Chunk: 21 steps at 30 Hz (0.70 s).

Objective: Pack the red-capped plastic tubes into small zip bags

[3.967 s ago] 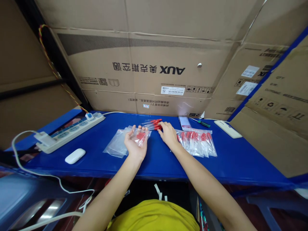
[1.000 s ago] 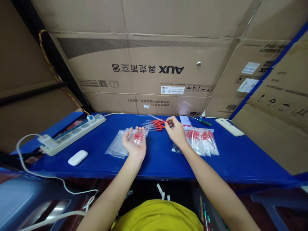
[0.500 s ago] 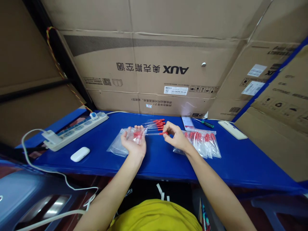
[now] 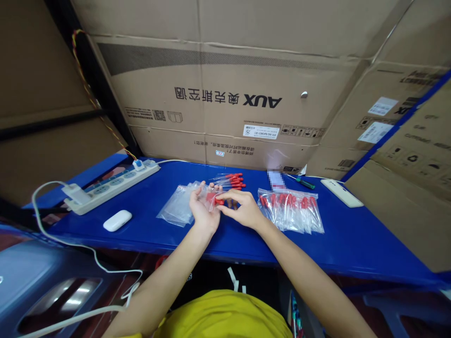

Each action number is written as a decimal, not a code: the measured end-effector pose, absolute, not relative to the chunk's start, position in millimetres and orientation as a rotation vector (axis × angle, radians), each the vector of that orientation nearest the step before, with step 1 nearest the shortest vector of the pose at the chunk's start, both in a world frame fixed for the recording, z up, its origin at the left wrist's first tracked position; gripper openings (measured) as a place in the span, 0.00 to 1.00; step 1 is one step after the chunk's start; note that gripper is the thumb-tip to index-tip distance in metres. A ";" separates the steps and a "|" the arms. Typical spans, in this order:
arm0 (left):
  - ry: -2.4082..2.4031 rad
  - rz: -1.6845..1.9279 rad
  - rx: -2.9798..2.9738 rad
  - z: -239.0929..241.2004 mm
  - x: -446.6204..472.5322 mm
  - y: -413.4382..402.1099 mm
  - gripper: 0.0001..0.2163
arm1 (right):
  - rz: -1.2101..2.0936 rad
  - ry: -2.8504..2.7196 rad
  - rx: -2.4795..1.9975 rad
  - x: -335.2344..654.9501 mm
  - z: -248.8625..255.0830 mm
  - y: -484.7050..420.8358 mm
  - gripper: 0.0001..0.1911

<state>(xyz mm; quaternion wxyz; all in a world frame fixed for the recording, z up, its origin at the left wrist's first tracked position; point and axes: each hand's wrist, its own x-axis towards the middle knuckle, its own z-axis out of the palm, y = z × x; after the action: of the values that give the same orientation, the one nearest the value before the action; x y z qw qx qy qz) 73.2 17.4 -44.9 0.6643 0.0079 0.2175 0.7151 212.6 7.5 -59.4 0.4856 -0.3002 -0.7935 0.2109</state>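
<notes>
My left hand (image 4: 201, 210) is palm up over the blue table (image 4: 352, 239), curled round a clear plastic bag (image 4: 210, 197) with red-capped tubes in it. My right hand (image 4: 241, 209) is pinched on one red-capped tube (image 4: 219, 202) at the bag's mouth, touching my left fingers. Several loose red-capped tubes (image 4: 229, 180) lie just behind both hands. A pile of empty clear bags (image 4: 176, 211) sits under and left of my left hand. Filled bags of red-capped tubes (image 4: 292, 209) lie to the right of my right wrist.
A white power strip (image 4: 112, 185) with a cable and a white earbud case (image 4: 117, 220) lie at the left. A green-handled screwdriver (image 4: 300, 180) and a white remote-like device (image 4: 341, 192) lie at the back right. Cardboard boxes (image 4: 229, 94) wall the back and right.
My right hand picked a tube from the loose pile and carried it left to the bag in my left hand. The left hand stayed put holding the bag.
</notes>
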 end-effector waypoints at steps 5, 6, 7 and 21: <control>0.461 1.596 0.039 -44.4 73.0 16.6 0.08 | 0.521 -1.894 -0.798 212.1 -60.0 6.9 0.05; 0.459 1.582 0.051 -44.2 73.2 16.2 0.08 | 0.527 -1.875 -0.837 212.1 -60.3 7.2 0.03; 0.457 1.565 0.067 -44.1 73.5 15.8 0.09 | 0.527 -1.859 -0.875 212.1 -60.5 7.5 0.03; 0.488 1.390 0.211 -41.4 74.2 12.4 0.13 | 0.494 -1.822 -1.004 216.0 -56.1 10.4 0.11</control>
<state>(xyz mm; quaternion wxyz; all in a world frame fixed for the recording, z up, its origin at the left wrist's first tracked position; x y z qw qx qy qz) 74.2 12.4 -41.4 0.7356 0.0960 0.2222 0.6327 216.0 10.4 -56.1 0.4811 -0.4119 -0.7470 0.2025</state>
